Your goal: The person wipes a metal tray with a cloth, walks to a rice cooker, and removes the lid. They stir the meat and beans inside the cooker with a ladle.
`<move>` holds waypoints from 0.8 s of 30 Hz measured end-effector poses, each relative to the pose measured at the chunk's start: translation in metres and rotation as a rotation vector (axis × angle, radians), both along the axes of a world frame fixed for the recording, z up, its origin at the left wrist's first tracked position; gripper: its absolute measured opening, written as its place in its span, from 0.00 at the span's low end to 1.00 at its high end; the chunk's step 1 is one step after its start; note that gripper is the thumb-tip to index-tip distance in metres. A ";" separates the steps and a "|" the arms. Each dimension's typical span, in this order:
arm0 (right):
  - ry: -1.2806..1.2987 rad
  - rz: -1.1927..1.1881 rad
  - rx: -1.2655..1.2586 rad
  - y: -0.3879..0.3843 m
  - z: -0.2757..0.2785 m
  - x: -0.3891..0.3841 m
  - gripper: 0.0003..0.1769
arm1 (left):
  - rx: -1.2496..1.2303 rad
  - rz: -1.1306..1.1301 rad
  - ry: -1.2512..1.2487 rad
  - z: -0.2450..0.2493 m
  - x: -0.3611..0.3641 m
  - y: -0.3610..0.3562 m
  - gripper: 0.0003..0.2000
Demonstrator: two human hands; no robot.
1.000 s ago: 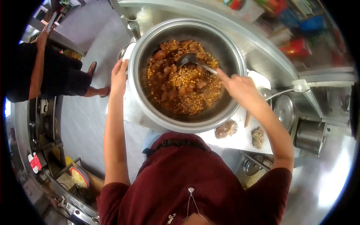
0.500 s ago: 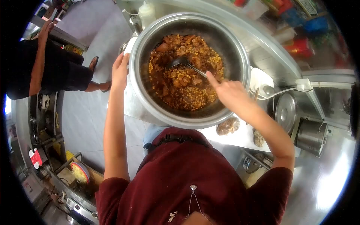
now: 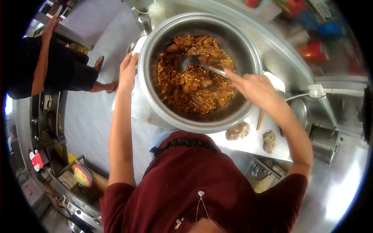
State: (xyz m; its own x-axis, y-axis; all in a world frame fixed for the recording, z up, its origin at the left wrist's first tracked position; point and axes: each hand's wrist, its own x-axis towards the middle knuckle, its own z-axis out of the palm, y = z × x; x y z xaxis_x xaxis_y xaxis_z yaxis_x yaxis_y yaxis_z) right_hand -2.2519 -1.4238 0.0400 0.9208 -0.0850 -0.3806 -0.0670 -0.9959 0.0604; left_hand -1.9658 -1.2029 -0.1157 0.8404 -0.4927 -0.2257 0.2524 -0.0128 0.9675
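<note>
maroon shirt [image 3: 202, 182]: worn by the person; nearest to the camera, below both forearms and on the near side of all the fingers.
steel counter [image 3: 248, 145]: bare strip below and behind the right fingers, just past the pot's near rim.
first bundle [image 3: 237, 131]: brown lump on the counter, near the right wrist, apart from the fingers.
second bundle [image 3: 269, 141]: same kind of lump, just right of the first, under the right forearm.
wooden stick [image 3: 259, 119]: lies on the counter below the right hand, not touched.
small steel pot [image 3: 324, 141]: well to the right of the right fingers, beyond the elbow.
right hand [image 3: 254, 87]: over the pot's right rim; fingers [image 3: 233, 75] clenched around the ladle handle, index finger laid along it.
ladle [image 3: 198, 64]: metal; handle runs from the right fingertips up and left, bowl resting in the stew.
stew [image 3: 194, 89]: brown chunks and yellow kernels, filling the pot's bottom between the two hands.
pot [image 3: 194, 126]: large and steel, between the left and right fingers.
left hand [image 3: 128, 72]: fingers stretched out and released, laid flat against the pot's outer left rim, touching it.
squeeze bottle [image 3: 157, 11]: white, beyond the left fingertips, past the pot's far rim.
other person [image 3: 50, 73]: dark clothes, standing on the floor well left of the left fingers.
</note>
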 end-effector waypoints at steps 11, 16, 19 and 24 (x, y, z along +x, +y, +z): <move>0.164 0.008 0.203 0.041 -0.032 0.014 0.28 | 0.042 0.003 -0.005 -0.006 0.003 0.001 0.22; 0.418 -0.544 0.771 0.017 0.002 0.040 0.23 | 0.059 0.024 0.004 0.004 -0.003 -0.001 0.22; 0.068 -0.197 0.441 -0.003 0.007 0.018 0.25 | 0.052 0.015 0.006 0.005 -0.003 -0.002 0.21; 0.119 -0.004 -0.159 0.024 0.011 -0.018 0.34 | 0.034 0.008 0.003 0.006 -0.004 -0.002 0.21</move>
State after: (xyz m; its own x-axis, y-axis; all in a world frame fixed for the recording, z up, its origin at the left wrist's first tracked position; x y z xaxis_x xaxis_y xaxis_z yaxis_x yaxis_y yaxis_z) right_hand -2.2703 -1.4001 0.0513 0.8696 -0.1560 -0.4685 -0.0535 -0.9730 0.2247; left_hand -1.9697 -1.2046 -0.1093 0.8435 -0.4783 -0.2443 0.2551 -0.0436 0.9659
